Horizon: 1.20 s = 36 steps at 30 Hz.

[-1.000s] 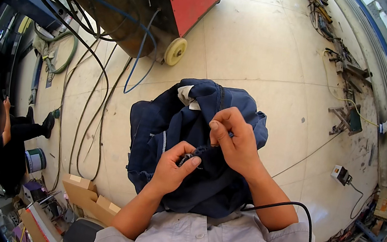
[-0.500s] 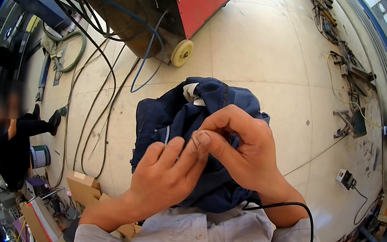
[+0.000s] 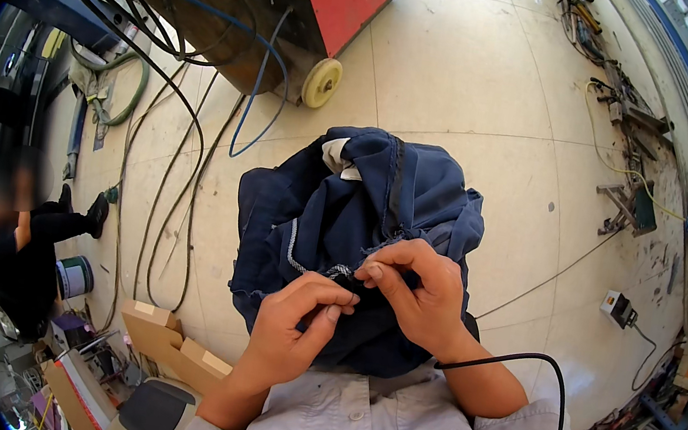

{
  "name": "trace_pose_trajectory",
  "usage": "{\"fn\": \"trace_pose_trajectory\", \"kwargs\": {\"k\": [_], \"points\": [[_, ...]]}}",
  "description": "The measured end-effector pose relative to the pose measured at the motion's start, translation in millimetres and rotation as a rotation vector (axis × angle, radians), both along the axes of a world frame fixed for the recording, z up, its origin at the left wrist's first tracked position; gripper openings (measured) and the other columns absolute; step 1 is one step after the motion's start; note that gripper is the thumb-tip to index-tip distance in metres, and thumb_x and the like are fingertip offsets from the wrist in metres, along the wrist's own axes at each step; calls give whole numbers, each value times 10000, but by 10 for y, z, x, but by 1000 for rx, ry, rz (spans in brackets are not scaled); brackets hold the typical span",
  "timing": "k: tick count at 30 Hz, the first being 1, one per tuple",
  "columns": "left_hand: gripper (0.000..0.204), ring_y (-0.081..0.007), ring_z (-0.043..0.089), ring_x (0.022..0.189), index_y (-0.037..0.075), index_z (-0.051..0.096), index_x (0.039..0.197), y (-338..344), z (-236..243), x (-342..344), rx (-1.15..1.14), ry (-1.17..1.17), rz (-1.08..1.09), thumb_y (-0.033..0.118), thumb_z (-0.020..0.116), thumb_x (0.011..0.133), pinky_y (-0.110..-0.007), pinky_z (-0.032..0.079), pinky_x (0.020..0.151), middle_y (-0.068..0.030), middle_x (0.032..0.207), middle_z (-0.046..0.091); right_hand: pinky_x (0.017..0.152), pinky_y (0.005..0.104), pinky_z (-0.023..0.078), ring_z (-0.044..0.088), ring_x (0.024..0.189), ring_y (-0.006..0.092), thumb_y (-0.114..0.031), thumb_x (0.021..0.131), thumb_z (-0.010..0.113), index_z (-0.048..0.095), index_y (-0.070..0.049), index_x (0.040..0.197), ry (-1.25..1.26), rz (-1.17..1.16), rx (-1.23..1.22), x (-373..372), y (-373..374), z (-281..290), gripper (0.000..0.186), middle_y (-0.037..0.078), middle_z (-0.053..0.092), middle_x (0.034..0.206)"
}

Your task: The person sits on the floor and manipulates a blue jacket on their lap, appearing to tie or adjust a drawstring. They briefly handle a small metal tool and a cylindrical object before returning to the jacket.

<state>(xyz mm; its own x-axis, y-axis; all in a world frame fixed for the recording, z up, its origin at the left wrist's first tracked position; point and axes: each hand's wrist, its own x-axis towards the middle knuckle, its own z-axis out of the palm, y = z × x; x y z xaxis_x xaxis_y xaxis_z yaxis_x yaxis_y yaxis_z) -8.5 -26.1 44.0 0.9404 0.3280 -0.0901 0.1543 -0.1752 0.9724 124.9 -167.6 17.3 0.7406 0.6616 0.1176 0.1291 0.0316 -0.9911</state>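
Cloth (image 3: 436, 184), dark blue and bunched, lies in front of the person's grey shirt (image 3: 362, 402), a white patch (image 3: 337, 159) at its far side and a pale patterned cord (image 3: 293, 248) running toward the fingers. The right hand (image 3: 422, 303) has its grip pinched closed beside the cord's end. The left hand (image 3: 289, 322), just beside it, has its grip closed too, thumb against finger; what sits between either hand's fingertips is too small to tell. A black cable (image 3: 517, 356) crosses the right forearm. Farther off, a red machine (image 3: 345, 0) with a cream wheel (image 3: 322, 83) stands on the pale floor (image 3: 478, 75)
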Motion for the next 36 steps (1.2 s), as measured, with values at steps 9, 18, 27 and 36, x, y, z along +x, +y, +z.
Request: {"fn": "trace_pose_trajectory", "kwargs": {"k": [9, 18, 27, 36], "points": [[211, -104, 606, 742, -41, 671, 1178, -43, -284, -63, -865, -93, 326, 47, 602, 999, -218, 471, 598, -139, 1036, 716, 710, 295, 564, 711, 787, 205, 72, 866, 709, 659, 11, 965, -187, 5, 44, 5, -67, -93, 126, 125, 727, 886], [195, -92, 643, 722, 4, 720, 1155, 30, -275, -19, -511, -15, 178, 23, 598, 1003, -187, 468, 576, -121, 1043, 741, 687, 259, 538, 697, 808, 159, 93, 863, 692, 677, 0, 993, -101, 37, -124, -79, -150, -31, 161, 126, 728, 966], [224, -107, 680, 765, -3, 717, 1172, 26, -212, 56, -278, -18, 124, -21, 627, 967, -205, 539, 637, -119, 1034, 739, 641, 263, 502, 693, 844, 177, 34, 853, 716, 712, -46, 1007, -34, 13, -93, -120, -91, 4, 174, 77, 737, 993], [225, -114, 680, 761, -21, 713, 1141, 16, -158, 122, -202, 79, 167, -10, 681, 919, -228, 545, 680, -105, 993, 728, 786, 273, 541, 679, 935, 170, 106, 876, 670, 683, 6, 1008, 74, 42, -104, -150, -109, 2, 166, 141, 700, 1079]]}}
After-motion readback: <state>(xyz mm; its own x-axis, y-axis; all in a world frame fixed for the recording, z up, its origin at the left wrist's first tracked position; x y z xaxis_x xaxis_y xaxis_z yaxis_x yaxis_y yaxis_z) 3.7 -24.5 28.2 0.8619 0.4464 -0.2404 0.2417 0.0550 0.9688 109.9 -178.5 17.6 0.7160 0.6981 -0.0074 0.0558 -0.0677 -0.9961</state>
